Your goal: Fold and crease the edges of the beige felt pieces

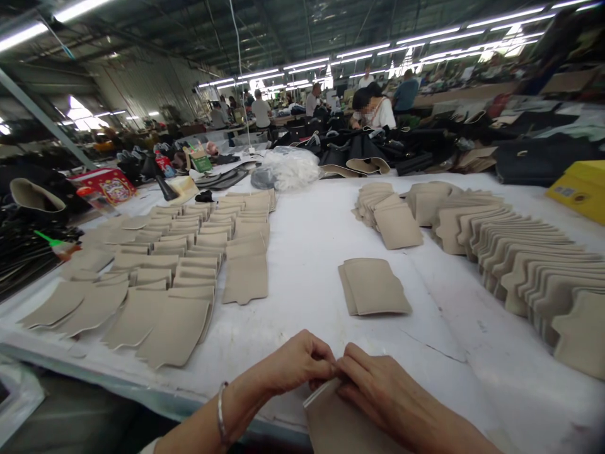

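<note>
Nearest the camera, a flat beige fabric-like cut piece (pixel 331 416) sits at the near edge of the white tabletop (pixel 307 252), both hands on its top edge. Left hand (pixel 297 362), silver bangle (pixel 221 419) on the wrist, is curled narrow, fingertips pinching the piece's upper edge; right hand (pixel 378 388) lies flatter over the piece, fingers pressed down and meeting the left at the same edge, likely pinning it flat while the edge is folded or pressed. Exact finger contact is hidden behind the knuckles. Just beyond, mid-table, a small neat stack of the same beige pieces (pixel 373 287) lies apart from the rest, within easy reach, probably a set-aside pile. Left side: many beige pieces fanned in overlapping rows (pixel 189 252) running near to far, each offset so an edge strip stays exposed. Right side: a long shingled row of notched beige pieces (pixel 520 258) running to the near right, plus a shorter fanned pile (pixel 387 211) further back, same staggered layout. Far centre, a clear plastic bag of white stuff (pixel 288 167); contents unclear. Far left, a red printed box (pixel 106 186) and a small green-capped bottle (pixel 59 246) lying at the tabletop's edge. Far right, a yellow box (pixel 581 189). Behind the tabletop, heaps of black and tan material (pixel 378 151) and other people (pixel 373 107) at benches, well apart from the hands.
</note>
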A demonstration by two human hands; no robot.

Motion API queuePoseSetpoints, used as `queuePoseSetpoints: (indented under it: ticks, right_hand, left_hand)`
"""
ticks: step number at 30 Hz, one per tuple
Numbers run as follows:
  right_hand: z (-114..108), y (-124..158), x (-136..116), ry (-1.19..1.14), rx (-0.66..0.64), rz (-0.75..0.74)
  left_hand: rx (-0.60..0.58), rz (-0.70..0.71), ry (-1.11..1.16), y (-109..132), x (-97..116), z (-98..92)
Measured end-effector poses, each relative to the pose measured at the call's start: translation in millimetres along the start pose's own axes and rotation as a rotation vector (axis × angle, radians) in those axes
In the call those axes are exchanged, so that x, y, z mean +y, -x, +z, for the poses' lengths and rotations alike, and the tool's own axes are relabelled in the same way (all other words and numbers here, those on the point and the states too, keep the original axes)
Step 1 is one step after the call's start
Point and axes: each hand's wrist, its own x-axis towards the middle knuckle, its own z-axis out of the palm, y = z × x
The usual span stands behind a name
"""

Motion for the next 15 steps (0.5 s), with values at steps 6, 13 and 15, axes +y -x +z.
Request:
queuePoseSetpoints:
  ticks: [6, 13, 15]
  right_hand:
    - [4, 2, 2, 0.075, 0.119, -0.051]
    - [5, 4, 3, 0.003, 0.229, -0.060]
    - [6, 3, 5, 0.038, 0.251, -0.085]
  left_hand:
    - [-0.013, 0.034, -0.094, 1, 10, -2.6]
    - [-0.030, 0.018, -0.103, 1, 11, -4.5]
    - [-0.020, 0.016, -0.116, -1, 10, -2.6]
